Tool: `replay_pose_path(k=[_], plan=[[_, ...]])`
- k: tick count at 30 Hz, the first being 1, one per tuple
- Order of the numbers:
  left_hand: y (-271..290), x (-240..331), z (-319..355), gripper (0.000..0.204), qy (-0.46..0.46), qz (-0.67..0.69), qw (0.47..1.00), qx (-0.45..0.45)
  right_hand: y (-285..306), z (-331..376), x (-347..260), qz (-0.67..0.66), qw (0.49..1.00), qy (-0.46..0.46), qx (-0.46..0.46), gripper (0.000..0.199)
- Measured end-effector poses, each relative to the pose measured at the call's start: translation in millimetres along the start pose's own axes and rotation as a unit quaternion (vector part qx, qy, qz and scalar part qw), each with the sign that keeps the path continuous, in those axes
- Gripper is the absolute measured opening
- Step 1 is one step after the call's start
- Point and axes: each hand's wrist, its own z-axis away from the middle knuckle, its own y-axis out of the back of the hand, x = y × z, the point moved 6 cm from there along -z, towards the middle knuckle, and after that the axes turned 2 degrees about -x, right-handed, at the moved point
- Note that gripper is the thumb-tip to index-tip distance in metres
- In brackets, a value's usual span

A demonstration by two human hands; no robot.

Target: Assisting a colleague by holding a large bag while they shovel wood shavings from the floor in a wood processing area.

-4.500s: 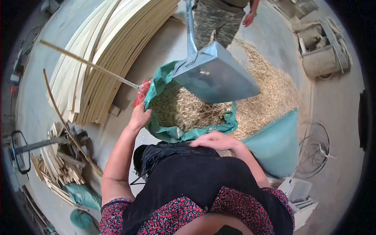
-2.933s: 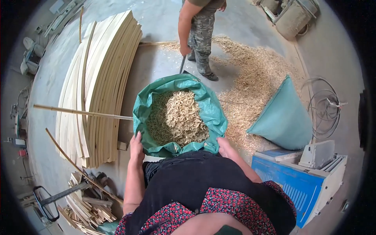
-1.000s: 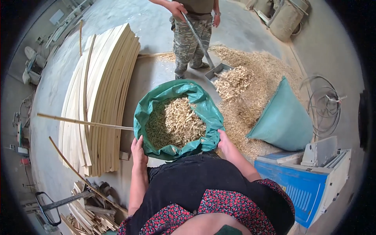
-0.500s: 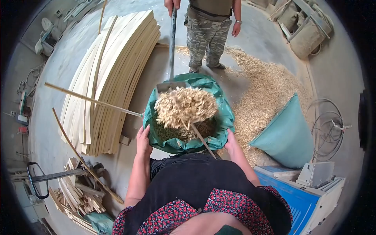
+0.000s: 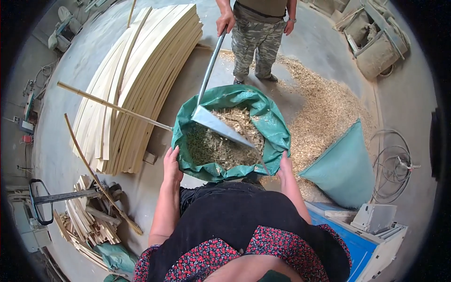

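Both your hands, left hand (image 5: pixel 172 165) and right hand (image 5: pixel 284 167), clamp rim of green sack (image 5: pixel 277 134) of wood shavings (image 5: pixel 221 148); co-worker's shovel (image 5: pixel 221 126) tips inside mouth; slack grip risks rim collapse, spillage.

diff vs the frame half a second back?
The co-worker's shovel has tipped: its heaped wood shavings have dropped into the green sack, and the blade now slants empty over the mouth. Left hand and right hand still hold the sack's rim open.
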Motion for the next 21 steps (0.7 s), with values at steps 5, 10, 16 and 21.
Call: replay_pose_path(k=[5,10,16,21], plan=[[-4.9,1.2,1.0,0.033,0.002,0.008,1.0,-0.011,11.9,-6.6,-12.3,0.018,0.998,0.053,0.025,0.046],[-3.9,3.8,3.0,0.024,-0.005,-0.001,1.0,-0.01,10.1,-0.9,-17.2,-0.039,0.999,0.033,0.018,0.037],[0.1,6.8,-0.6,0.026,-0.002,0.001,1.0,-0.015,16.1,-17.2,-13.2,-0.041,0.998,0.025,-0.048,0.038],[13.1,6.0,4.9,0.028,0.03,-0.024,0.999,0.0,-20.3,-11.3,1.1,-0.043,0.99,-0.042,-0.129,0.042]])
